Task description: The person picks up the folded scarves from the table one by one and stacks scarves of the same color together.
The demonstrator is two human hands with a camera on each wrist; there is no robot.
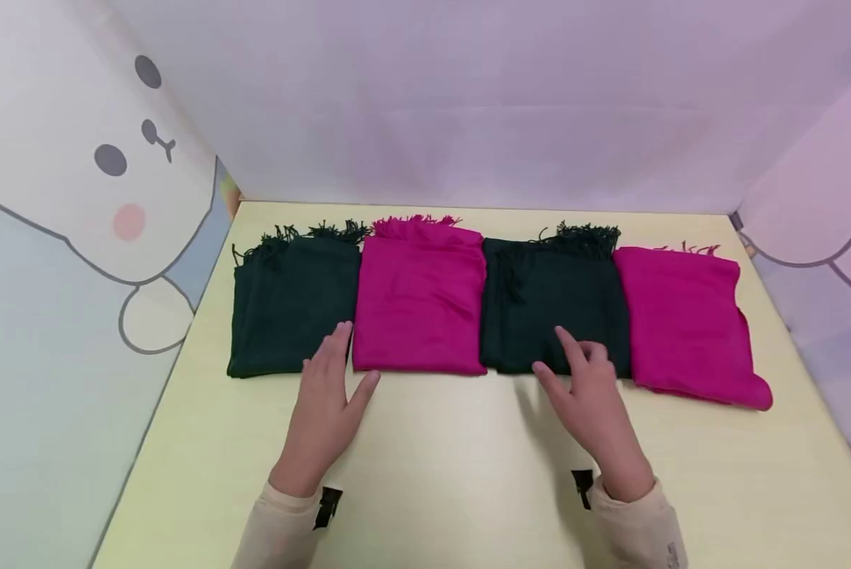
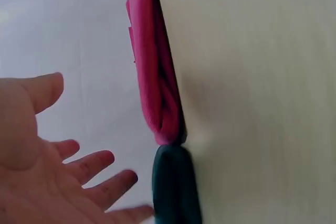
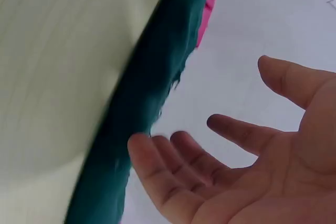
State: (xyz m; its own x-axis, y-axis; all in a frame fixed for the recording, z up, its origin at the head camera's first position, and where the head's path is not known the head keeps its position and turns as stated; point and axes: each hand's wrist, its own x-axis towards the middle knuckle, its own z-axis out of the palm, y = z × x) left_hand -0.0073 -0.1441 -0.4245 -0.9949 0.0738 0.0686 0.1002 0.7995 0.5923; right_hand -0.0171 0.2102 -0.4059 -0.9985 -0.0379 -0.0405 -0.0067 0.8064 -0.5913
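Several folded scarves with fringes lie side by side in a row. From left to right in the head view come a dark green scarf (image 1: 297, 308), a magenta scarf (image 1: 418, 308), a second dark green scarf (image 1: 560, 284) and a second magenta scarf (image 1: 688, 324). My left hand (image 1: 325, 403) is at the front of the left green and magenta pair, fingers extended and thumb apart, holding nothing. Over the front edge of the second green scarf hovers my right hand (image 1: 589, 403), its fingers partly bent and nothing in its grasp. In the right wrist view the green scarf's folded edge (image 3: 142, 77) passes beside the fingertips.
The scarves rest on a pale yellow table (image 1: 453, 474). Behind it rises a white cloth wall (image 1: 468, 118), and printed panels with cartoon figures (image 1: 77, 197) flank both sides. The rightmost scarf sits slightly askew, its front right corner sticking out.
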